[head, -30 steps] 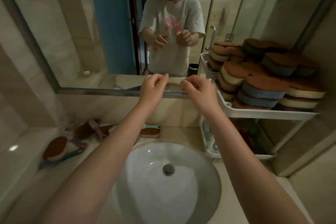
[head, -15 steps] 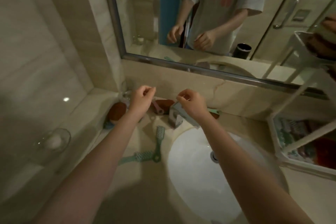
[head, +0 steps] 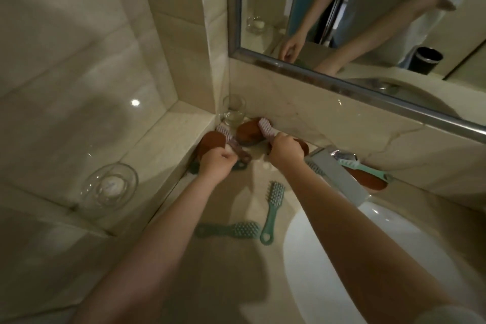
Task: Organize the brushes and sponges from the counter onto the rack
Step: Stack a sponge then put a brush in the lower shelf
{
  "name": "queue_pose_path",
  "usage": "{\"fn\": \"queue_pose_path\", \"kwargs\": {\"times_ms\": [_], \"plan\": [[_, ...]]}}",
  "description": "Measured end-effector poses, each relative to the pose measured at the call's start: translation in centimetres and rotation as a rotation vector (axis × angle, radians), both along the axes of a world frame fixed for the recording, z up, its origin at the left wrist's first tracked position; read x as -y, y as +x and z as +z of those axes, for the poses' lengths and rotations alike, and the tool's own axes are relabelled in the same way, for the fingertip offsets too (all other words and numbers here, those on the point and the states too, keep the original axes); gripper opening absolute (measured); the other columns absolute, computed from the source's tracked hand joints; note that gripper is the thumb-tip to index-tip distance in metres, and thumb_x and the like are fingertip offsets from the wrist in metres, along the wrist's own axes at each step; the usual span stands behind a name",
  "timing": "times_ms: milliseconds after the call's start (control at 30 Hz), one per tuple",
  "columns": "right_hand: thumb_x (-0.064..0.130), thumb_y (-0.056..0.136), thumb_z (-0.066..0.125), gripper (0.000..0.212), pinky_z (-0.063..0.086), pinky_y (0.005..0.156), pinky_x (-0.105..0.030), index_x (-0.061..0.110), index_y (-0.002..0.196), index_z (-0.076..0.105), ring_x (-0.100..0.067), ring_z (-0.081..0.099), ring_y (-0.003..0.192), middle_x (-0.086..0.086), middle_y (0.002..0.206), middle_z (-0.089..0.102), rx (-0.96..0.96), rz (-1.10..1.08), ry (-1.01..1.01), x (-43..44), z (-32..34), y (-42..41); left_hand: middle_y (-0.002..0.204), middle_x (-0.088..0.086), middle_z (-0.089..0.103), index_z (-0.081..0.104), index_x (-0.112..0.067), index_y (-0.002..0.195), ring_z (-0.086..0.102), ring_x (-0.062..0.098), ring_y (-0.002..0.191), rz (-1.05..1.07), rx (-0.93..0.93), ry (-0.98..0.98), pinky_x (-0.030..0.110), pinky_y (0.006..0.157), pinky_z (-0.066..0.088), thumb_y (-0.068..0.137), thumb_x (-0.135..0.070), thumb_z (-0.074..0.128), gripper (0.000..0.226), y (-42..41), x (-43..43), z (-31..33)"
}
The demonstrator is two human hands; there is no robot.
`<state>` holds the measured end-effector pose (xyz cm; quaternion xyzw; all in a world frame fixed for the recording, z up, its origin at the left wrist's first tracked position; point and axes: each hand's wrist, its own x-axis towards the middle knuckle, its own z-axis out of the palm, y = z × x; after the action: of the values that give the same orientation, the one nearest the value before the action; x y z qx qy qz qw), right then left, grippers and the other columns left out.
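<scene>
Across the beige marble counter [head: 236,271], two green plastic brushes [head: 273,208] lying loose, brown oval sponges [head: 249,131] crowding the back corner. Left hand [head: 217,164] closed around one pink-bristled brush [head: 231,144], right hand [head: 285,151] around another [head: 265,127]. Best lifted straight up, clear of the clear drinking glass [head: 234,110]. Rack out of view. No legible writing anywhere.

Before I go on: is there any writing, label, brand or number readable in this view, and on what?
None can be read.
Shirt reflected in the mirror: a pinkish print, too blurred and cut off to read.
Pink brushes in the left hand and right hand, green brushes, glass cup: no markings visible.
</scene>
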<state>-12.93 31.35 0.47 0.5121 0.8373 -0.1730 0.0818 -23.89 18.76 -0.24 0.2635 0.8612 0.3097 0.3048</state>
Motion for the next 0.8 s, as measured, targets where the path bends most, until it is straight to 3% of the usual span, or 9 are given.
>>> {"fn": "queue_pose_path", "kwargs": {"times_ms": [133,300,433,500,567,700,800], "plan": [[0.022,0.093,0.056,0.044,0.046,0.072,-0.036,0.005,0.13,0.04,-0.032,0.056,0.113,-0.017,0.129,0.05,0.05,-0.065,0.028,-1.1,-1.7,-0.7,0.099,0.007,0.068,0.067,-0.01,0.1,0.061,0.023,0.093,-0.038,-0.039,-0.054,0.027,0.074,0.045,0.086,-0.032,0.06,0.027,-0.3,0.2,-2.0],[0.024,0.093,0.053,0.038,0.044,0.065,-0.035,0.004,0.124,0.044,-0.033,0.059,0.106,-0.017,0.118,0.058,-0.002,-0.147,-0.04,-2.0,-2.0,-1.0,0.105,0.008,0.066,0.065,-0.009,0.102,0.06,0.021,0.096,-0.099,-0.04,-0.057,0.025,0.075,0.04,0.086,-0.028,0.063,0.024,-0.5,1.2,-3.1],[0.023,0.094,0.049,0.023,0.041,0.06,-0.03,0.005,0.106,0.059,-0.029,0.062,0.089,-0.012,0.09,0.058,0.006,-0.105,-0.081,-1.9,-1.1,-0.9,0.106,0.005,0.065,0.064,-0.012,0.105,0.056,0.014,0.09,-0.161,0.021,-0.039,0.024,0.076,0.041,0.085,-0.024,0.065,0.024,0.0,2.3,-3.2],[0.022,0.094,0.048,0.017,0.036,0.051,-0.024,0.008,0.096,0.057,-0.023,0.055,0.068,-0.007,0.076,0.053,-0.011,-0.085,-0.075,-1.1,-0.6,-0.7,0.106,0.003,0.064,0.064,-0.013,0.105,0.057,0.013,0.093,-0.199,0.056,-0.046,0.023,0.077,0.041,0.082,-0.022,0.068,0.025,0.5,3.1,-3.1],[0.022,0.093,0.048,0.015,0.034,0.048,-0.024,0.009,0.094,0.056,-0.018,0.047,0.059,-0.003,0.069,0.047,-0.057,-0.063,-0.072,0.2,-0.2,-0.2,0.106,0.001,0.063,0.062,-0.013,0.107,0.058,0.013,0.095,-0.249,0.091,-0.068,0.023,0.077,0.043,0.078,-0.023,0.073,0.033,1.3,4.2,-2.8],[0.023,0.087,0.062,0.016,0.041,0.062,-0.029,0.012,0.092,0.051,-0.022,0.057,0.076,-0.002,0.079,0.053,-0.267,-0.049,-0.167,3.4,0.7,2.0,0.107,-0.001,0.057,0.059,-0.014,0.114,0.055,0.014,0.096,-0.352,0.114,-0.134,0.023,0.075,0.044,0.068,-0.024,0.081,0.052,2.9,6.8,-2.8],[0.025,0.084,0.07,0.024,0.041,0.066,-0.029,0.011,0.095,0.054,-0.019,0.054,0.08,-0.002,0.085,0.056,-0.338,-0.059,-0.196,5.4,1.2,4.0,0.118,0.001,0.049,0.057,-0.016,0.119,0.053,0.017,0.108,-0.457,0.013,-0.192,0.03,0.092,0.047,0.065,-0.027,0.083,0.06,3.6,8.7,-3.8]]}}
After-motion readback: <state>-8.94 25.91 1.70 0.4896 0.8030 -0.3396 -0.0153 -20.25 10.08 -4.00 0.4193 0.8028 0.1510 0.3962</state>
